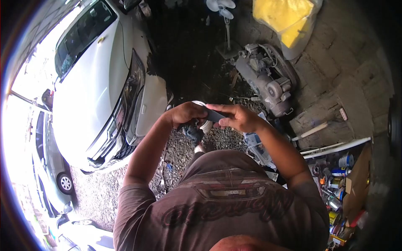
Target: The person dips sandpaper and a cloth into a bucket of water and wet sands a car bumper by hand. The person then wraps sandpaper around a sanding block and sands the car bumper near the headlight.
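Right of the car (94,88), a grey strip (214,116) was held in both grips: one end was clamped by the left hand (187,113), the other by the right hand (242,118). A compressor (264,81) was seen farther right of the car.

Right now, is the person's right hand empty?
No, the right hand holds one end of a dark flat piece, with the left hand at its other end.

the ground (100,184) is gravel at left and centre, dark toward the top. on it stand a white car (92,92), a grey car (51,146), a fan (226,14) and a compressor (263,81); a blue scrap (169,166) lies on the gravel.
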Demonstrator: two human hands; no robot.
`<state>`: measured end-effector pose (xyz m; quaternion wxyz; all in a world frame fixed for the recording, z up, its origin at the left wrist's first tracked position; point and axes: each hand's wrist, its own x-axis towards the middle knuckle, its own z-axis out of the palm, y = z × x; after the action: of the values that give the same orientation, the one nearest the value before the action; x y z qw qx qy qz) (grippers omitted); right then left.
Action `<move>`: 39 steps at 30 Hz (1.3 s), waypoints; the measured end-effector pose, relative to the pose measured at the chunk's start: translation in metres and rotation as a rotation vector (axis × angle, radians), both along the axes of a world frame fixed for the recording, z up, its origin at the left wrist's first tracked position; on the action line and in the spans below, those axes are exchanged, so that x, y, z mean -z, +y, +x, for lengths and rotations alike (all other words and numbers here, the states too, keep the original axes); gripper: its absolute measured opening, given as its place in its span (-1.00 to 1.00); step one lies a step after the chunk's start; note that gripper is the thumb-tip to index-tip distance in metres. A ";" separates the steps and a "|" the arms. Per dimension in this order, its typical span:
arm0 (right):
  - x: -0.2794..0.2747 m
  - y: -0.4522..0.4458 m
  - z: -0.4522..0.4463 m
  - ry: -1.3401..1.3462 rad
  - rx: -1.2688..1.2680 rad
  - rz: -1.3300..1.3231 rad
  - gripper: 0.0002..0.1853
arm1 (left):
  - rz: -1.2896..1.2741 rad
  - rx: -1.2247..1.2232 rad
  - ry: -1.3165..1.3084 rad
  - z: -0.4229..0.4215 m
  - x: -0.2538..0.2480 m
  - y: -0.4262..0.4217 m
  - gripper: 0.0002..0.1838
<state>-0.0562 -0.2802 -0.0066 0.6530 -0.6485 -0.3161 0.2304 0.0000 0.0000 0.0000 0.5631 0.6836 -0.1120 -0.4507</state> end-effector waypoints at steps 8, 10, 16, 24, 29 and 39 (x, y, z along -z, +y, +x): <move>0.094 0.127 0.116 0.184 0.155 -0.051 -0.48 | 0.204 -0.051 -0.045 0.122 0.095 0.086 -0.66; 0.133 0.154 0.153 0.312 0.238 -0.057 -0.51 | 0.328 0.004 -0.042 0.166 0.120 0.105 -0.55; 0.282 0.169 0.220 0.397 0.446 -0.460 -0.54 | 0.195 -0.249 0.326 0.238 0.328 0.186 -0.35; 0.476 0.196 0.237 0.360 0.504 -0.812 -0.65 | 0.500 -0.344 0.144 0.270 0.517 0.196 -0.57; 0.536 0.244 0.331 0.784 0.346 -1.048 -0.64 | 0.561 -0.266 0.046 0.276 0.699 0.189 -0.57; 0.886 0.289 0.381 0.616 0.448 -1.338 -0.57 | 0.919 -0.276 -0.303 0.319 0.918 0.153 -0.46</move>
<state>0.3247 0.0085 -0.8929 0.2114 -0.8606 0.2254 0.4048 0.3186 0.1533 -0.9182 0.2355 0.9271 0.1090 -0.2706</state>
